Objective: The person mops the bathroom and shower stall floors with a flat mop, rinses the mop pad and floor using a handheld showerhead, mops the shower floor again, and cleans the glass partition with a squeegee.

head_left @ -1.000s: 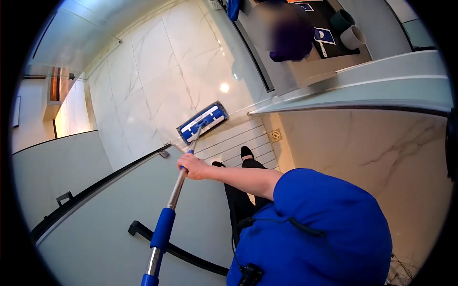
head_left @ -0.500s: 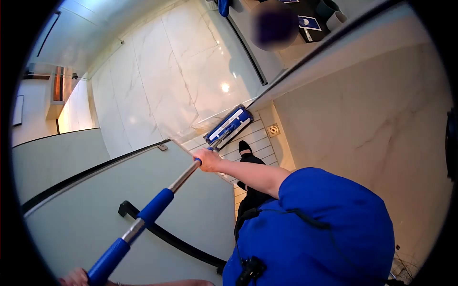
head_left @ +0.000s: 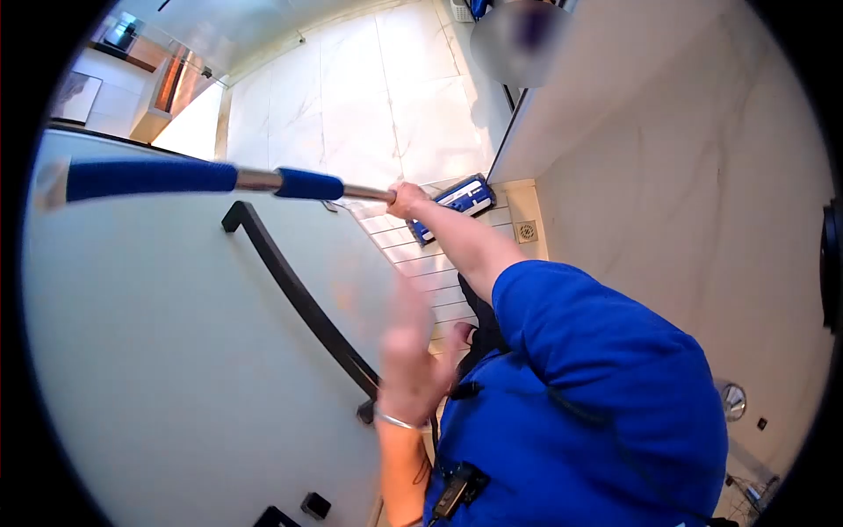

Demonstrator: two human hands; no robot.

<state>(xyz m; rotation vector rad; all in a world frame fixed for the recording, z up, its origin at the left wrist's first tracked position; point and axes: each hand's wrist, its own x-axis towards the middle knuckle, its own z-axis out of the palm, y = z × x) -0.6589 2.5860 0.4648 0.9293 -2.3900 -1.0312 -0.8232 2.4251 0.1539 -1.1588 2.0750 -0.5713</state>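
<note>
My right hand (head_left: 407,200) is closed round the metal pole of a flat mop, below its blue foam grips (head_left: 149,178). The pole lies almost level across the view, its free end at the left. Past that hand, the blue and white mop head (head_left: 474,195) rests on the slatted tile floor (head_left: 413,252), partly hidden by my forearm. My left hand (head_left: 410,364), smeared by motion and with a band at its wrist, is off the pole. Its thumb stands apart from the fingers, and nothing shows in it.
A pale glass door (head_left: 176,351) with a long dark handle (head_left: 299,303) fills the left side. A floor drain (head_left: 526,231) lies beside the marble-look wall (head_left: 650,176) at right. Large marble-look tiles (head_left: 351,97) extend beyond the mop head. A round metal fixture (head_left: 732,401) is at lower right.
My left hand has let go of the upper grip and moved toward my body. The pole has swung from a steep slant to nearly level, still in my right hand.
</note>
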